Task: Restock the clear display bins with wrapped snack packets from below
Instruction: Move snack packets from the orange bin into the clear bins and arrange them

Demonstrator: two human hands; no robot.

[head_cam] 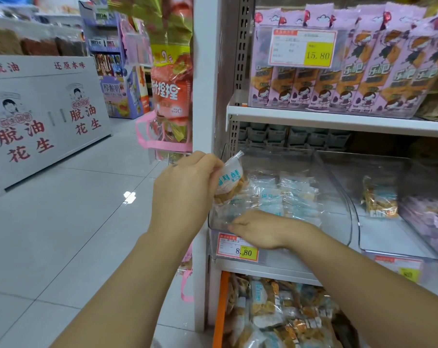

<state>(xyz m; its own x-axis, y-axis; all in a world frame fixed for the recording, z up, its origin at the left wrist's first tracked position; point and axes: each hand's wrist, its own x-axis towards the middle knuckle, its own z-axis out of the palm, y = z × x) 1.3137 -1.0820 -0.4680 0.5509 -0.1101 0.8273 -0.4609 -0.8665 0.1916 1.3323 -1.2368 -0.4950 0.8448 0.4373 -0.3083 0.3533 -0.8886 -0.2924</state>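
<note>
Left hand (185, 187) grip clamped on packet (231, 180), long axis near upright, sealed end up-right, right hand (260, 231) grip at bin (348, 212) front unclear

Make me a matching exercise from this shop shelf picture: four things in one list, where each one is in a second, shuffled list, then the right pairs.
Things
1. clear-wrapped snack packet with a blue label
2. yellow-and-white price tag reading 15.80
3. lone clear-wrapped packet of golden snacks
4. orange-edged box of loose packets

Places
A. at the bottom, below the clear bins
B. in the middle clear plastic bin
C. pinched by the left hand over the left clear plastic bin
D. on the top-shelf bin of tall pink packets

Pairs: 1-C, 2-D, 3-B, 4-A
</note>
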